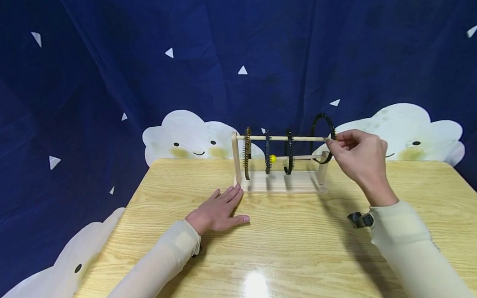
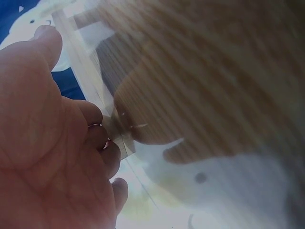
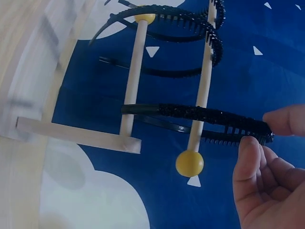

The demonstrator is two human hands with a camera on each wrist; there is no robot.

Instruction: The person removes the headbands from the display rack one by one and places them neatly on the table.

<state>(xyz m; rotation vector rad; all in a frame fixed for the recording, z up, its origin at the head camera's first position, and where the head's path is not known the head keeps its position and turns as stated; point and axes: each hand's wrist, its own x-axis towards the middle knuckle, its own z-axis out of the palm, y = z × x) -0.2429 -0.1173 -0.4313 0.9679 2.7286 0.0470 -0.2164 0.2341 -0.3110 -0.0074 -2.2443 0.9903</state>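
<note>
A pale, wood-grained table (image 1: 300, 249) stands before a navy cloth (image 1: 216, 28) scattered with white triangles (image 1: 242, 71) and smiling clouds (image 1: 182, 129). I count one wooden rack (image 1: 278, 180) and four headbands (image 1: 290, 153): three hang along it, while the fourth, a glittery black toothed headband (image 3: 209, 115), sits around the upper rod (image 1: 307, 138) near its right end, pinched by the right hand (image 1: 362, 158) between thumb and fingers. The left hand (image 1: 218, 211) lies flat, fingers straight against the rack's left end, thumb spread.

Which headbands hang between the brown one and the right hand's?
Head view: a dark blue headband and, nearer the right hand, a black headband.
</note>
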